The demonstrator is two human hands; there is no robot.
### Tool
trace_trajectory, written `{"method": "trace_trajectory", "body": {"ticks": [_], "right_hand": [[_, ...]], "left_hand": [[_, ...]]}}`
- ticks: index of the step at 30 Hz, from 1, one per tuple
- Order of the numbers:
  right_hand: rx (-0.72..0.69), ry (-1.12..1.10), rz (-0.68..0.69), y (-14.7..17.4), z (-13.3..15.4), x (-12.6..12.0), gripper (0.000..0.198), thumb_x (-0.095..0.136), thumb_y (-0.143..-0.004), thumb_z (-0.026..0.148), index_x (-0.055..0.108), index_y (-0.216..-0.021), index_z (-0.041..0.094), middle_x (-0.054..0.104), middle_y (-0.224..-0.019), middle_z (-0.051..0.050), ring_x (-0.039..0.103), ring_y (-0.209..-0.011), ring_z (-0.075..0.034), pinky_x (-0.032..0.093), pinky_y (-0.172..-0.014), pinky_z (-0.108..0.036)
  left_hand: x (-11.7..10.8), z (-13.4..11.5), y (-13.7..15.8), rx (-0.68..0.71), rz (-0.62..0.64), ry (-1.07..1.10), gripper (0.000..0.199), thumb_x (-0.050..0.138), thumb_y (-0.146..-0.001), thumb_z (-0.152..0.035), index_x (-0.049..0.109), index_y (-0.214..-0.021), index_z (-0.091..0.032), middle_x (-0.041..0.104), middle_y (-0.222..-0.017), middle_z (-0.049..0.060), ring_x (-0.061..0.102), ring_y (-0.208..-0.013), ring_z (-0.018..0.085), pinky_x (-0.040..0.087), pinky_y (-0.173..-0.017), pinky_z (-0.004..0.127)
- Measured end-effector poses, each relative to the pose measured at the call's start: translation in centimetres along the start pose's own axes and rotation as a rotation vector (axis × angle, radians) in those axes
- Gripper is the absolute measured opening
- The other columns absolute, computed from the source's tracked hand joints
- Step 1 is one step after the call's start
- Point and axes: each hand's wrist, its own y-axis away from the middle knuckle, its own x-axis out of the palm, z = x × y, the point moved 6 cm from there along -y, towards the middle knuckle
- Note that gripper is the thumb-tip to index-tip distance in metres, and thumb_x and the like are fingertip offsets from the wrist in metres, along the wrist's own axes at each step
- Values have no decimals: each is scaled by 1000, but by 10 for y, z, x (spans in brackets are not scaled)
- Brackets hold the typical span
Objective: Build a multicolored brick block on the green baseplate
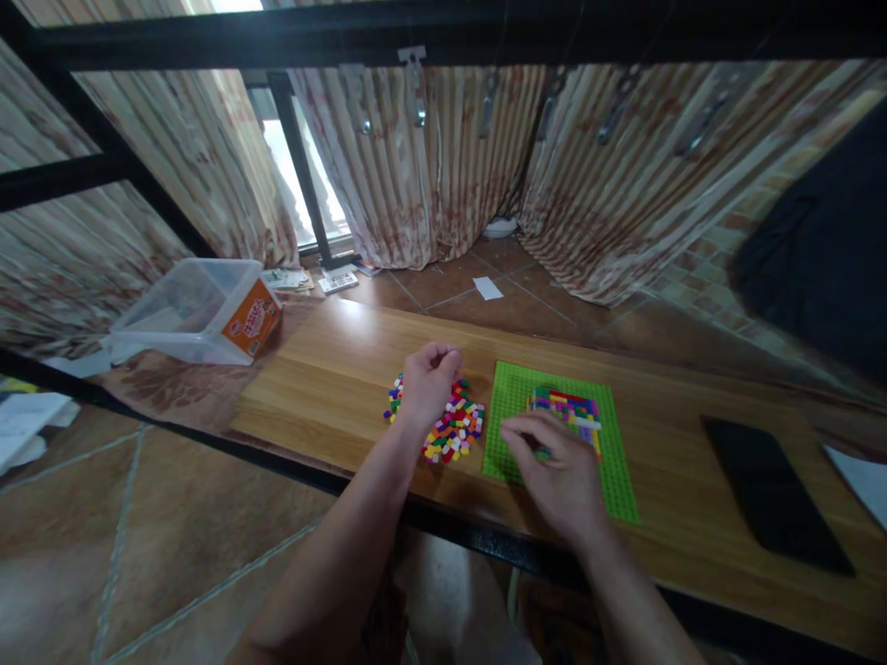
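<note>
Small building bricks (457,427) in many colours lie in a loose pile on the wooden table. My left hand (427,383) is over that pile, its fingers curled together; whatever they may hold is hidden. To the right lies a green studded baseplate (619,476). A patch of colourful bricks (572,405) sits on it in rows, partly covered by my right hand (560,469). The thumb and index finger of that hand come together in a pinch above the plate's left part. I cannot make out anything between them.
A clear plastic box (187,314) with an orange label stands past the table's left end. A flat black slab (772,489) lies on the right, near a white sheet (859,480). A black metal bar (443,42) crosses above, with hooks hanging from it.
</note>
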Motion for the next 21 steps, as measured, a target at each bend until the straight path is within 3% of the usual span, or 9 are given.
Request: {"method": "trace_trajectory", "body": {"ticks": [2, 5, 12, 21], "right_hand": [[6, 2, 141, 5, 3, 19, 14, 56, -90, 24, 70, -86, 23, 68, -87, -2, 64, -83, -16, 49, -76, -29], [55, 57, 234, 10, -2, 39, 14, 56, -90, 23, 69, -96, 21, 68, -93, -4, 64, -88, -18, 50, -80, -31], [61, 244, 284, 10, -10, 64, 25, 51, -92, 27, 66, -110, 18, 67, -102, -9, 64, -92, -22, 50, -84, -36], [75, 352, 262, 6, -10, 71, 19, 49, -92, 24, 68, -92, 20, 67, -97, -9, 64, -86, -22, 50, -79, -34]], "left_hand": [[0, -2, 1, 0, 8, -2, 10, 64, -71, -24, 65, -76, -15, 61, -64, -3, 55, -59, 8, 45, -57, 19], [-1, -3, 1, -10, 20, 3, 9, 64, -71, -22, 65, -76, -15, 61, -65, -3, 56, -60, 9, 45, -55, 19], [-4, -3, 2, -18, 17, 5, 7, 63, -71, -22, 65, -74, -15, 60, -62, -3, 54, -57, 8, 45, -55, 18], [1, -2, 6, -37, 48, -4, 9, 65, -69, -24, 65, -71, -15, 60, -62, -3, 55, -57, 8, 46, -56, 19]]}}
